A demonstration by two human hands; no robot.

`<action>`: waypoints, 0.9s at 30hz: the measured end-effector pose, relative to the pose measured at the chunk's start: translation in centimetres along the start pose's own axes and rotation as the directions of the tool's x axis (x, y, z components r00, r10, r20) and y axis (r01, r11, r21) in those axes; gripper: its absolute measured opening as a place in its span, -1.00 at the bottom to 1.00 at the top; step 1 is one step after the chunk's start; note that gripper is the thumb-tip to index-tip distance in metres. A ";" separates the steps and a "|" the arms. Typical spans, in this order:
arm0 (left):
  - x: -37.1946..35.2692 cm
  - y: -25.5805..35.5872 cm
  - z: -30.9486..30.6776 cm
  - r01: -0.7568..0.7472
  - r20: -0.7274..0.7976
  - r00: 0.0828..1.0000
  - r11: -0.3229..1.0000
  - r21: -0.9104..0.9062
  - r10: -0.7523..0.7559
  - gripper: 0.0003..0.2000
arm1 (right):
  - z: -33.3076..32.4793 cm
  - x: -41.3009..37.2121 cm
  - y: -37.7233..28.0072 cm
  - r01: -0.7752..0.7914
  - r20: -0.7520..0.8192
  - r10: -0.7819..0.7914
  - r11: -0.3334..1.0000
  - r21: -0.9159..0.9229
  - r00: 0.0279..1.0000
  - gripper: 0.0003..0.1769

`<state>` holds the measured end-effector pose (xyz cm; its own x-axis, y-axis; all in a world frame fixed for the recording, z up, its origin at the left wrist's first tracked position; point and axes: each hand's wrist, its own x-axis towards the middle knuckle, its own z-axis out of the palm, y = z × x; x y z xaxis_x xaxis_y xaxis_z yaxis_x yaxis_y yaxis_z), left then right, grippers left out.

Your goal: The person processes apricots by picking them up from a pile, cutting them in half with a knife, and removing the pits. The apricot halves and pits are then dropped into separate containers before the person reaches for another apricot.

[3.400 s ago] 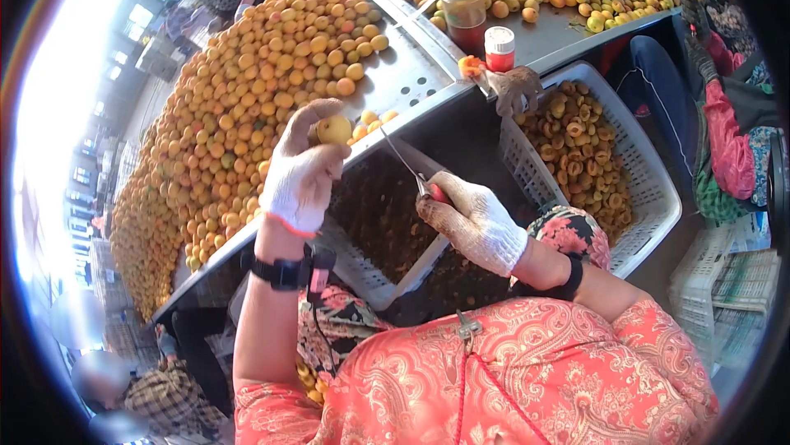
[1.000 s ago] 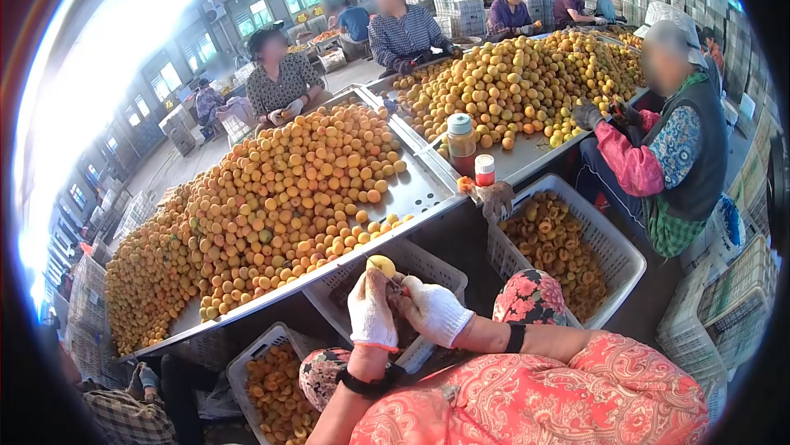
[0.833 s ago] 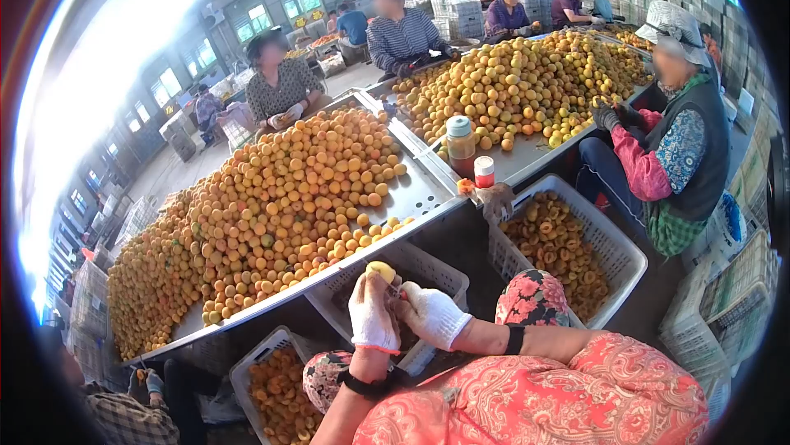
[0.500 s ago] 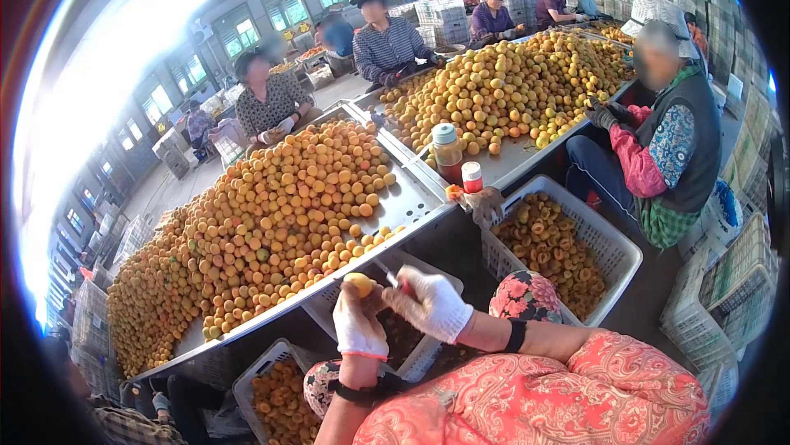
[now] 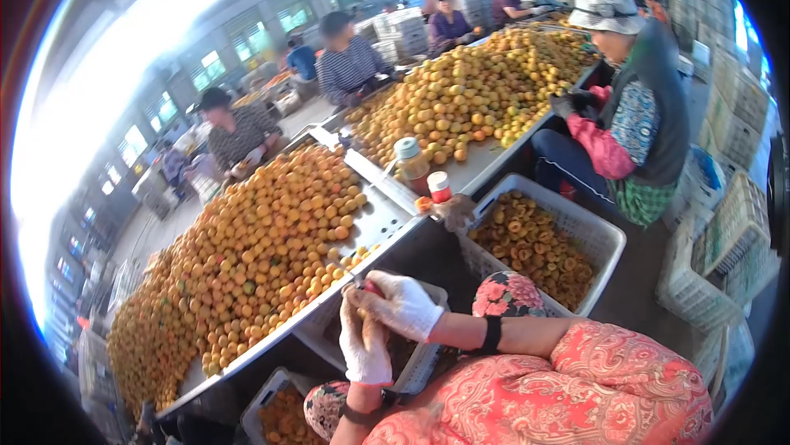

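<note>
Close together in front of my lap are my gloved hands, at the table's near edge. My left hand (image 5: 364,350), in a white glove, is closed with its fingers upward around an apricot, which the fingers now hide. Against it presses my right hand (image 5: 403,307), also gloved, closed on a small knife whose red handle (image 5: 373,288) shows at the fingers; its blade is hidden. Just beyond lies a big heap of orange apricots (image 5: 255,239) on the metal table (image 5: 374,213). Below my hands stands a crate (image 5: 428,363), partly covered by them.
A crate of halved apricots (image 5: 539,239) is at my right, another crate (image 5: 271,396) at lower left. A bottle (image 5: 411,161) and a red-and-white container (image 5: 439,187) stand on the table's corner. Several co-workers sit around, one person (image 5: 625,108) at right. Stacked crates (image 5: 716,256) stand far right.
My hands have come together; the apricot and the knife blade, visible before, are now hidden between them. The view has shifted, and the person at right has lowered their head.
</note>
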<state>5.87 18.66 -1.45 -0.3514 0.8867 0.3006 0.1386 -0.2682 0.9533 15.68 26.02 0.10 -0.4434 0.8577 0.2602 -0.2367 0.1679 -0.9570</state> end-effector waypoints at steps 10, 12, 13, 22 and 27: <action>0.6 2.9 2.2 0.297 0.040 0.941 0.764 -0.572 -0.336 -0.65 | 0.3 0.7 0.3 0.079 -0.079 -0.104 0.957 -0.280 0.991 -0.70; 0.9 -0.9 1.1 0.342 0.076 0.913 0.650 -0.678 -0.401 -0.64 | 0.0 0.4 2.1 0.284 -0.064 -0.328 0.887 -0.363 0.943 -0.84; 0.6 1.3 2.0 0.320 -0.017 0.903 0.697 -0.642 -0.430 -0.66 | -0.3 0.3 0.1 0.205 -0.086 -0.276 0.859 -0.469 0.957 -0.74; 0.9 -1.1 -1.1 -0.152 -0.031 0.985 0.939 0.309 0.170 -0.53 | 0.4 2.3 2.1 -0.047 0.053 0.038 0.983 0.175 0.998 -0.85; 0.6 -0.3 -1.8 -0.241 -0.128 0.945 0.905 0.351 0.302 -0.57 | 2.5 2.5 1.4 -0.056 0.042 0.046 0.960 0.275 0.998 -0.75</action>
<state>3.94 18.57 -1.49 -0.4085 0.7087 0.5752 0.5351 -0.3246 0.7800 12.08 27.13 -0.27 -0.4893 0.8437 0.2209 -0.4401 -0.0202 -0.8977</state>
